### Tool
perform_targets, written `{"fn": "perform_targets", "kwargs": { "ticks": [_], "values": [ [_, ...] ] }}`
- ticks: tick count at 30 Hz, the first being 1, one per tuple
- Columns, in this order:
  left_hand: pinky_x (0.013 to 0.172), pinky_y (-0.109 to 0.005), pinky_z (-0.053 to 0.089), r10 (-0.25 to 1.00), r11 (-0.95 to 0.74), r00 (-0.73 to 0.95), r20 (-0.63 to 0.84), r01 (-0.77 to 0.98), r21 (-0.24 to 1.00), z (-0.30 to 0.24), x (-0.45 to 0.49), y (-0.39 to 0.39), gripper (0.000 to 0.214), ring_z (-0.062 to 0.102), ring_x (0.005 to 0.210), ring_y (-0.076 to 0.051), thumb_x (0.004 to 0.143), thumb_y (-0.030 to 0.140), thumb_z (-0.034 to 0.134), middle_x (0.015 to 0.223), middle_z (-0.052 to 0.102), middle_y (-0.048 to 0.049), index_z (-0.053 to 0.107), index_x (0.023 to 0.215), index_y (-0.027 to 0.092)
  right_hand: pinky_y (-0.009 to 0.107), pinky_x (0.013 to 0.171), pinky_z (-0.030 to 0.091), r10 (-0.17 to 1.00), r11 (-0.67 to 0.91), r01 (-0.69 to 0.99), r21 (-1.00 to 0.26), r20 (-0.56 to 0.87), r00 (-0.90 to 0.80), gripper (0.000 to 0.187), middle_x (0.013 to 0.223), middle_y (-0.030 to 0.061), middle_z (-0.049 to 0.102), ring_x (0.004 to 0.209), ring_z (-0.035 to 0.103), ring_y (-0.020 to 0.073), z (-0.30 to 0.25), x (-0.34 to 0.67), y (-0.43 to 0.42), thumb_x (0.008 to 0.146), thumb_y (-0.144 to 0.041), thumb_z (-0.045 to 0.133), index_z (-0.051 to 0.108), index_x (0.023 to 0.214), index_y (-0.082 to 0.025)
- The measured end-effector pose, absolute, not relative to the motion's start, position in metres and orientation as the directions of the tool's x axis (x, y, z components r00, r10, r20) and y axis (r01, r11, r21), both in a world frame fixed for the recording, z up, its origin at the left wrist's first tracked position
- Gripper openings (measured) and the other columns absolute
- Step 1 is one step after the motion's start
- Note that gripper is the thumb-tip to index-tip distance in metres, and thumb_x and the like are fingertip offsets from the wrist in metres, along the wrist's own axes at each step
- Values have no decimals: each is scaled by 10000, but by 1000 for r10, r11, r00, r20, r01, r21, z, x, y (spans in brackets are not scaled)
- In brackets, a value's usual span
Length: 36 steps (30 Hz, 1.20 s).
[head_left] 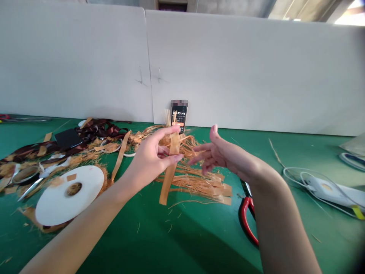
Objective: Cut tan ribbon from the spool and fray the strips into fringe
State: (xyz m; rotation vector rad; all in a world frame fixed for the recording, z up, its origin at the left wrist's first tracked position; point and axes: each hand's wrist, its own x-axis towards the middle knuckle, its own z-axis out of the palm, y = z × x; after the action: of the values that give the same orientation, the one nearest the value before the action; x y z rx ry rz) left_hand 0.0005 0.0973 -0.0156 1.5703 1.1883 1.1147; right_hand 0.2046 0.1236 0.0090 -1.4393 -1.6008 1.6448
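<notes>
Left hand [148, 161] pinches a flat tan fibrous strip [170, 179] between thumb and fingers [168, 160], the strip upright but slightly tilted, its lower end hanging free above the bench [159, 243]. The strip is matt and ribbon-like, with slightly ragged edges and a squared-off lower end. Right hand [225, 156] is open, fingers [205, 156] spread and holding nothing, fingertips just beside the strip, not clearly touching it. Below both hands lies a loose heap of shredded tan fibres [199, 182], frayed into threads with some wider flat pieces among them; stray threads are scattered on the green surface. Left of the heap, a white ribbon spool [68, 194] lies flat with scraps of tan material on it and around its rim. Beyond it sits a tangle of dark brown ribbon [97, 131] with a black pouch [68, 138] on top. Red-handled pliers [246, 217] lie partly under the right forearm. Far right, a white cable [302, 175] loops around a white device [325, 190]. A phone showing a timer [179, 118] stands against the white partition [228, 76].
</notes>
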Motion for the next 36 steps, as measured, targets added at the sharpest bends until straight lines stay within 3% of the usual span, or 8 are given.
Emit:
{"fn": "perform_targets", "kwargs": {
  "ticks": [7,13,15,20,24,27,33,36],
  "values": [
    [752,-399,582,971,-180,200,131,251,951,-19,-1,99,626,696,828,-233,729,243,729,1145,664,-49,524,1318,299,319,832,521,948,234,-137,-963,257,-186,681,1248,61,659,974,682,177,16,198,120,957,-573,74,523,1314,-205],
    [720,-335,587,979,-172,149,140,230,958,-17,-2,100,622,675,782,-172,714,258,739,1349,561,-54,533,1300,296,179,277,151,630,-190,107,-976,-205,-749,1055,344,20,555,190,183,40,26,220,111,751,-804,-104,726,816,-157],
    [712,-317,587,977,-195,131,170,212,958,-15,-1,99,618,660,743,-139,715,254,740,1400,523,-48,532,1296,284,196,291,174,491,-242,259,-935,-348,-799,1047,474,92,656,241,238,44,20,221,115,759,-818,-46,732,801,-118],
    [759,-362,584,977,-187,142,161,201,962,-13,-1,97,608,689,806,-184,717,230,743,1384,532,-48,543,1289,288,328,668,535,949,-155,327,-932,-233,-212,785,1064,171,724,689,677,200,-3,208,132,864,-726,271,548,1293,-129],
    [721,-402,574,978,-138,191,88,269,953,-17,-1,99,627,692,764,-218,722,219,732,1130,673,-61,532,1312,289,352,1021,434,981,136,-18,-991,137,-140,744,1429,116,501,1271,507,215,1,198,134,916,-663,174,378,1429,-165],
    [712,-387,573,983,-117,170,71,276,954,-20,-2,102,627,682,751,-204,712,202,731,1106,682,-62,540,1304,272,325,902,505,923,214,-271,-938,285,-259,722,1270,78,639,1113,627,194,13,201,124,938,-631,84,590,1239,-211],
    [782,-378,579,986,-147,110,124,231,962,-18,-4,104,634,681,841,-189,715,238,731,1426,499,-60,515,1310,272,213,357,329,466,-300,111,-947,-247,-850,974,621,105,711,301,437,74,16,212,117,841,-754,7,724,981,-109],
    [814,-399,571,982,-167,126,142,213,963,-17,-4,102,633,682,858,-198,719,242,734,1427,496,-46,516,1311,287,240,454,426,640,-290,337,-896,-443,-628,878,776,159,740,437,531,111,7,206,121,848,-762,173,663,1075,-71]
  ]
}}
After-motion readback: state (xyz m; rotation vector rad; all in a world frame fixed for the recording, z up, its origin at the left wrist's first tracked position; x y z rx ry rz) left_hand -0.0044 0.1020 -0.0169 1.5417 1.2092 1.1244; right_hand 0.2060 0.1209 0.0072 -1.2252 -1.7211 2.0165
